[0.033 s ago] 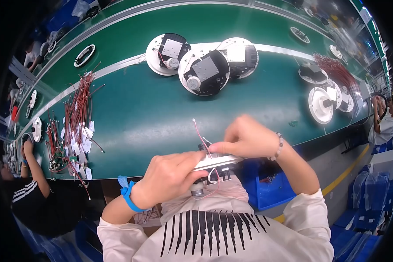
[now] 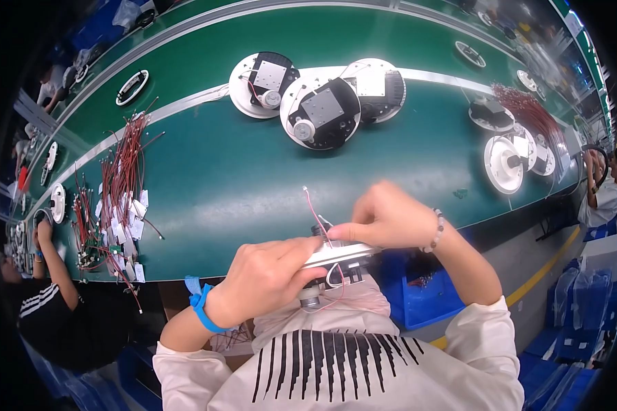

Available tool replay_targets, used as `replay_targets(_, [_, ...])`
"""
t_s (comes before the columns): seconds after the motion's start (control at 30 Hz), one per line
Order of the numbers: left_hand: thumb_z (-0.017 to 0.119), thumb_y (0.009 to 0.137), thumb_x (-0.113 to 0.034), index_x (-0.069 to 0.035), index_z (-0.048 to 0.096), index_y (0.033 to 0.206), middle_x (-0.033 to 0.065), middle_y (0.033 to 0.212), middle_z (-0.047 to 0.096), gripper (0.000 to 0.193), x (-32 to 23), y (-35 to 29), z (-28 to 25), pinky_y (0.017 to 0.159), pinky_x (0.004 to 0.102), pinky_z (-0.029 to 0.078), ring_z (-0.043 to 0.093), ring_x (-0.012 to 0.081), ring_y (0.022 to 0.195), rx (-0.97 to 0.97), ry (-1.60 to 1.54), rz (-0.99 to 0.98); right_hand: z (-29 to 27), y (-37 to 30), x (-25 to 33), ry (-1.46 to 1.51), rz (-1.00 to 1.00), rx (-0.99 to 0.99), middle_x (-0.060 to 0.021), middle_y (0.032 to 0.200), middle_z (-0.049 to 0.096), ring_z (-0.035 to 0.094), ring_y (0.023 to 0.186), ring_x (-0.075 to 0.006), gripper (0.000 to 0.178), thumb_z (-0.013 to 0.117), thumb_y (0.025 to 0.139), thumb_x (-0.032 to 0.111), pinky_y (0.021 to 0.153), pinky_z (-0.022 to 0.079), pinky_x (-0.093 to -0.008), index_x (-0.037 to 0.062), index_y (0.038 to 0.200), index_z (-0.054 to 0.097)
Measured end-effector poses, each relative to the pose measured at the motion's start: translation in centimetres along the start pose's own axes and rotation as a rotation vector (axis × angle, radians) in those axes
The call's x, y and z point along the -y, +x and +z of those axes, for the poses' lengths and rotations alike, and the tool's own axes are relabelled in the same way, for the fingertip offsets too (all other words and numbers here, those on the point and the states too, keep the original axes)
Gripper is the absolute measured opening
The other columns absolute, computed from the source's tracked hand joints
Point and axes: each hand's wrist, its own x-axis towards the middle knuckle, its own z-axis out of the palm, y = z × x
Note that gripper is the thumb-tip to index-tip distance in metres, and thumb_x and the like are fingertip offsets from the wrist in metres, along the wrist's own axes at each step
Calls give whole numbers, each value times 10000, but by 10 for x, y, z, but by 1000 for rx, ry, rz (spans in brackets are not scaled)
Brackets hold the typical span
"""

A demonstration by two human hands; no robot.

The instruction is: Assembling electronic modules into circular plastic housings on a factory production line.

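My left hand [image 2: 271, 277] grips a white round disc-shaped unit [image 2: 332, 256] edge-on, near the table's front edge. Black parts and a silver motor-like cylinder [image 2: 309, 299] stick out on its near side. A thin pink-and-white wire [image 2: 310, 205] rises from the unit, its small white connector free at the top. Over the unit's far side my right hand [image 2: 394, 218] is closed, fingers curled. Its thumb tip meets the wire where it leaves the unit; what the fingers hold, if anything, is hidden.
Several similar white-and-black disc units [image 2: 322, 113] lie at the table's far middle; more [image 2: 506, 164] are at the right. Bundled red wires with white tags [image 2: 123, 198] lie at left. A blue bin [image 2: 428, 298] stands below the edge. Another person's arm [image 2: 56, 264] is at left.
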Motion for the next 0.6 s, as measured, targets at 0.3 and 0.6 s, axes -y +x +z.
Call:
replay_targets(0.3, [638, 679, -197, 1, 551, 817, 98, 778, 606, 256, -2, -4, 0, 498, 284, 467, 591, 231, 617, -10, 73, 13, 0, -2, 3, 100, -3, 71, -91, 454, 469, 426, 405, -133, 345, 615, 751, 241, 415, 342, -272, -37, 555, 558])
replay_targets(0.6, [645, 672, -179, 8, 558, 816, 109, 756, 604, 252, -3, -2, -2, 500, 286, 472, 596, 236, 628, 8, 45, 6, 19, 2, 1, 737, 155, 167, -43, 634, 592, 491, 558, -45, 269, 661, 726, 243, 483, 396, -189, -21, 773, 644])
